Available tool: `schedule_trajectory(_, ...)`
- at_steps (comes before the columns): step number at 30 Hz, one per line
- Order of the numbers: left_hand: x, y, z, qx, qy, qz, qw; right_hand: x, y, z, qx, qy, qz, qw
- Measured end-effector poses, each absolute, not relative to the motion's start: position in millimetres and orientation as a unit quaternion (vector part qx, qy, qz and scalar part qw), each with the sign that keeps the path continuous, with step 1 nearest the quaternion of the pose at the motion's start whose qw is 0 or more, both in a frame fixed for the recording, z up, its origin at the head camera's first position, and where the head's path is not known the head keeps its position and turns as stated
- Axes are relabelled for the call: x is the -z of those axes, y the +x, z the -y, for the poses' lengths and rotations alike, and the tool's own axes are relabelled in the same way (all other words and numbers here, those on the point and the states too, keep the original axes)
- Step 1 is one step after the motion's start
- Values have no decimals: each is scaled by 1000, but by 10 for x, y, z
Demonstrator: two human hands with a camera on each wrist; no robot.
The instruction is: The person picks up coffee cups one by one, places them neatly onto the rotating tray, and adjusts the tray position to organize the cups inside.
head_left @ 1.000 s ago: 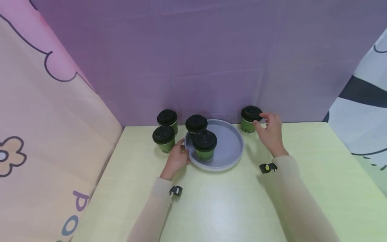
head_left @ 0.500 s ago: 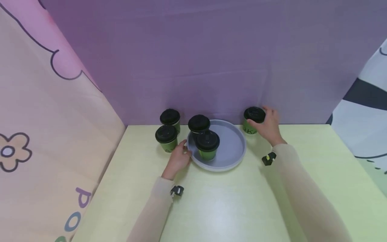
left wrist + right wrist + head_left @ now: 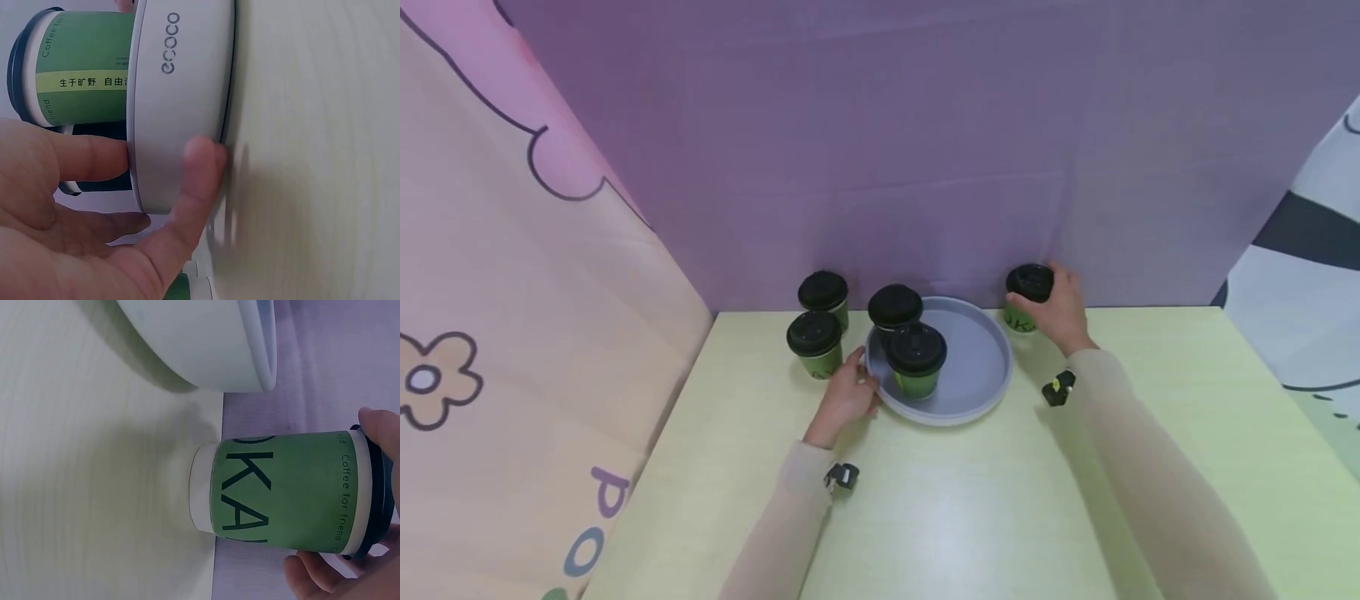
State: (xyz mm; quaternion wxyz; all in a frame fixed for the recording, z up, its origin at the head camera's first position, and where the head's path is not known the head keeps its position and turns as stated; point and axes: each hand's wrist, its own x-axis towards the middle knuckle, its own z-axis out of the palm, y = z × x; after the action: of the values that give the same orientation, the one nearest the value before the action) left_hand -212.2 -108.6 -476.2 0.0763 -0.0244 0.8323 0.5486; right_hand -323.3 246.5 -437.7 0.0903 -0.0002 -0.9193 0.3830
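Right hand grasps a lidded cup by its lid, just off the tray's far right side.
Left hand pinches the tray's left rim. Seemingly part-way: a front cup and rear cup stand on the tray; off it are the grasped one, plus a near cup and far cup left of it.

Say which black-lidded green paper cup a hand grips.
The lone cup right of the round grey tray: the right hand grips it; no hand grips the other four cups.
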Motion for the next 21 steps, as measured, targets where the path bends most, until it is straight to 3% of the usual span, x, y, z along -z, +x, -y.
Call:
schedule_trajectory(11, 4773, -2113, 1084, -561, -29, -824, 80, 4384, -3219, -2471, -377, -6, 921, 100)
schedule_trajectory(21, 4790, -2111, 1087, -560, -30, -824, 78, 4316, -3093, -2438, -377, -2, 914, 150)
